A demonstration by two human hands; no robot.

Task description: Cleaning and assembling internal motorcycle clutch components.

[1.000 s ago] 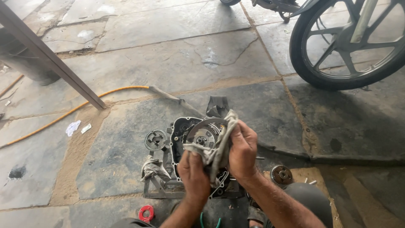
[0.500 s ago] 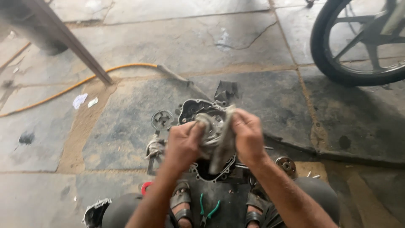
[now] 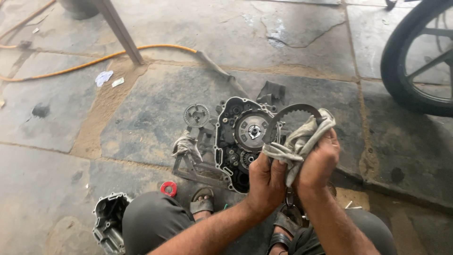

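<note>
My left hand (image 3: 265, 182) and my right hand (image 3: 319, 160) are held together above an open engine case (image 3: 238, 137) on the stone floor. Between them they grip a thin toothed metal ring (image 3: 291, 112) and a dirty grey rag (image 3: 302, 139). The rag is wrapped over the ring's lower right part, under my right hand's fingers. My left hand pinches the rag's lower end. The round clutch hub (image 3: 252, 131) shows inside the case, just left of the ring.
A loose gear (image 3: 196, 115) and another rag (image 3: 186, 144) lie left of the case. An engine cover (image 3: 108, 222) and a small red ring (image 3: 168, 188) sit by my knee. A motorcycle wheel (image 3: 415, 61) stands at right; an orange hose (image 3: 118, 54) and a metal leg (image 3: 120, 30) are far left.
The hands have shifted right and apart slightly, pulling the toothed ring clear of the engine case so its upper arc now shows beside the rag.
</note>
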